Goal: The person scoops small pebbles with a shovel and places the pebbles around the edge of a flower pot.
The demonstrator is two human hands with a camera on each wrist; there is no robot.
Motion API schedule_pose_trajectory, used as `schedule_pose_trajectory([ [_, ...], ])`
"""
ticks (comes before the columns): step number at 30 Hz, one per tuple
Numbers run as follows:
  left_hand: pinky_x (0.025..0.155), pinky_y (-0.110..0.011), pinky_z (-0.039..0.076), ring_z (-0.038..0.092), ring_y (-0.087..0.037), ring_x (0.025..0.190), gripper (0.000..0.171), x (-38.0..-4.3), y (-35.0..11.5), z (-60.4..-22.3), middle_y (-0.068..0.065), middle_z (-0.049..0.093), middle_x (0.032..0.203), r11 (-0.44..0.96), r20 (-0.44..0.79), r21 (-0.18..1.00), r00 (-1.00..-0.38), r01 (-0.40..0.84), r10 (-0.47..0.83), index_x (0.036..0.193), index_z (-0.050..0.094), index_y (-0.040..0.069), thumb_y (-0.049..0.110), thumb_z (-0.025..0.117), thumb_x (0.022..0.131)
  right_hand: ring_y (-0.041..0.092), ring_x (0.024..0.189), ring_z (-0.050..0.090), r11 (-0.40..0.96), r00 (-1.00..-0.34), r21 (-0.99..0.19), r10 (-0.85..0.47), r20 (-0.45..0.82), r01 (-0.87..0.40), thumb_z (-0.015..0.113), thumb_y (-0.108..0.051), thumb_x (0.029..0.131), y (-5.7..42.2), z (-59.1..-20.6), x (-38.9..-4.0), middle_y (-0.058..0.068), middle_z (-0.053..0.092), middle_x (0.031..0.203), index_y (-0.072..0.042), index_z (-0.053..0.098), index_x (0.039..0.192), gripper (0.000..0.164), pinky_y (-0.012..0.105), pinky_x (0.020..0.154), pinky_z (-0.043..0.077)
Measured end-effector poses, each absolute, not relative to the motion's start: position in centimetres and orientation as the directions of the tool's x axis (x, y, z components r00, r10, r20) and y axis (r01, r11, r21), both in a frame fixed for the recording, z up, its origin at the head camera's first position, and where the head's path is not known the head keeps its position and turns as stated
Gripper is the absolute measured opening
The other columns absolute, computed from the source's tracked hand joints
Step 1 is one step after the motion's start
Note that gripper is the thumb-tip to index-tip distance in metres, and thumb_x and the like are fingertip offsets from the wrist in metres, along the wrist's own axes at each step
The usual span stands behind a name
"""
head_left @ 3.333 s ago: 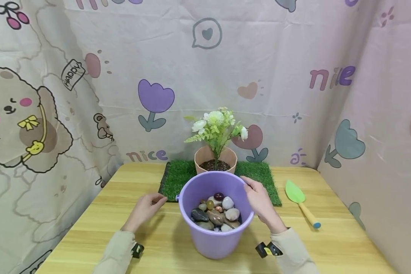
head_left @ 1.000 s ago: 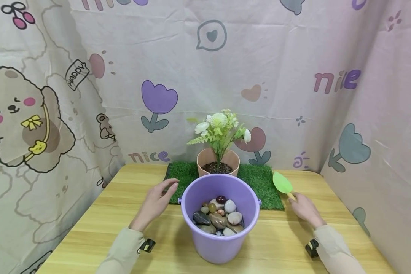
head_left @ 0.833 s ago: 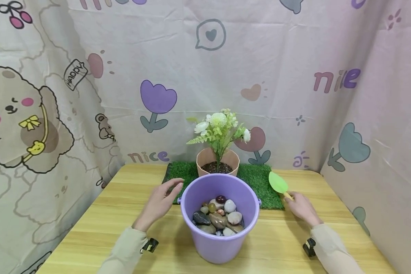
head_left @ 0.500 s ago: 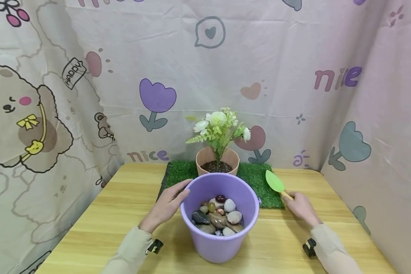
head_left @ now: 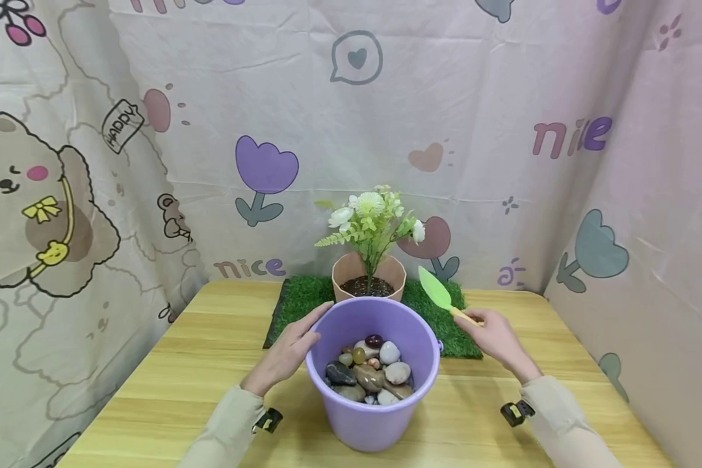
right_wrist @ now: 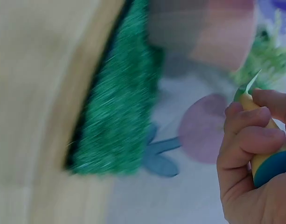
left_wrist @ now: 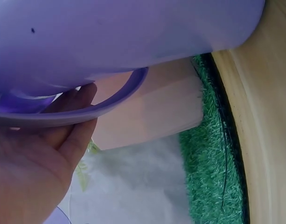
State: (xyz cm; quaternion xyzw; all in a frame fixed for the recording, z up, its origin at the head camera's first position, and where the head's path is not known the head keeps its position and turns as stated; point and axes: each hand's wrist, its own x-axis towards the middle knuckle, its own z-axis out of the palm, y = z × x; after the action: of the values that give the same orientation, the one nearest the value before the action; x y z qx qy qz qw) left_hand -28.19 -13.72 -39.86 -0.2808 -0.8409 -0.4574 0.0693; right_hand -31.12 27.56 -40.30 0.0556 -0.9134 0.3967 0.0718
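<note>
A purple bucket stands upright on the table, with several smooth stones inside. My left hand holds its left side at the rim. In the left wrist view, the fingers reach between the bucket wall and its curved purple handle. My right hand grips a small garden trowel by its yellow handle, which has a blue end. The trowel's green blade points up and left, above the grass mat, and overlaps it in the head view.
Behind the bucket stands a pale pink flowerpot with dark soil and white flowers, on the grass mat. The wooden table runs up to printed cloth at the back and sides.
My right hand let go of the bucket, picked up the trowel from the table's right and brought it left and up. My left hand moved in from beside the bucket to its rim.
</note>
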Motion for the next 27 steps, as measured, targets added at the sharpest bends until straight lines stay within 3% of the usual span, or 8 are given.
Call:
schedule_pose_trajectory([
  [4, 0.098, -0.041, 0.049, 0.058, -0.026, 0.123, 0.059, -28.1, -13.8, -39.6, -0.006, 0.049, 0.149, 0.431, 0.347, 0.737, -0.838, 0.521, 0.421, 0.154, 0.035, 0.022, 0.011, 0.041, 0.096, 0.009, 0.055, 0.047, 0.674, -0.969, -0.7, -0.111, 0.222, -0.238, 0.062, -0.037, 0.094, 26.1, -38.8, -30.5, 0.003, 0.061, 0.078, -0.008, 0.068, 0.121, 0.04, 0.026, 0.048, 0.042],
  [8, 0.096, -0.039, 0.05, 0.06, -0.027, 0.12, 0.064, -28.0, -13.7, -39.3, -0.008, 0.05, 0.147, 0.428, 0.316, 0.753, -0.844, 0.501, 0.433, 0.154, 0.034, 0.022, 0.011, 0.044, 0.092, 0.009, 0.05, 0.047, 0.656, -0.956, -0.697, -0.164, 0.244, -0.29, 0.059, -0.035, 0.096, 25.0, -37.6, -29.8, 0.007, 0.059, 0.071, -0.008, 0.067, 0.124, 0.04, 0.025, 0.045, 0.04],
  [15, 0.095, -0.033, 0.05, 0.059, -0.028, 0.121, 0.067, -28.1, -13.5, -39.6, -0.011, 0.051, 0.146, 0.364, 0.346, 0.777, -0.832, 0.513, 0.434, 0.154, 0.034, 0.02, 0.007, 0.042, 0.089, 0.01, 0.056, 0.044, 0.698, -0.914, -0.599, -0.219, 0.341, -0.391, 0.058, -0.037, 0.096, 23.7, -36.3, -28.7, 0.003, 0.068, 0.09, -0.009, 0.066, 0.127, 0.042, 0.025, 0.057, 0.043],
  [20, 0.093, -0.032, 0.052, 0.059, -0.029, 0.121, 0.067, -28.2, -13.4, -40.0, -0.011, 0.051, 0.145, 0.325, 0.356, 0.796, -0.829, 0.511, 0.431, 0.153, 0.036, 0.019, 0.006, 0.041, 0.088, 0.007, 0.051, 0.044, 0.7, -0.892, -0.564, -0.261, 0.369, -0.438, 0.068, -0.037, 0.09, 23.3, -35.3, -28.1, 0.0, 0.069, 0.087, -0.013, 0.072, 0.117, 0.036, 0.025, 0.049, 0.041],
  [27, 0.094, -0.035, 0.052, 0.057, -0.03, 0.124, 0.067, -28.2, -13.4, -39.9, -0.012, 0.048, 0.148, 0.303, 0.355, 0.806, -0.825, 0.509, 0.44, 0.153, 0.035, 0.019, 0.006, 0.04, 0.088, 0.004, 0.059, 0.054, 0.675, -0.825, -0.484, -0.383, 0.415, -0.557, 0.077, -0.033, 0.082, 22.6, -33.5, -26.9, -0.007, 0.07, 0.081, -0.019, 0.075, 0.1, 0.023, 0.023, 0.05, 0.046],
])
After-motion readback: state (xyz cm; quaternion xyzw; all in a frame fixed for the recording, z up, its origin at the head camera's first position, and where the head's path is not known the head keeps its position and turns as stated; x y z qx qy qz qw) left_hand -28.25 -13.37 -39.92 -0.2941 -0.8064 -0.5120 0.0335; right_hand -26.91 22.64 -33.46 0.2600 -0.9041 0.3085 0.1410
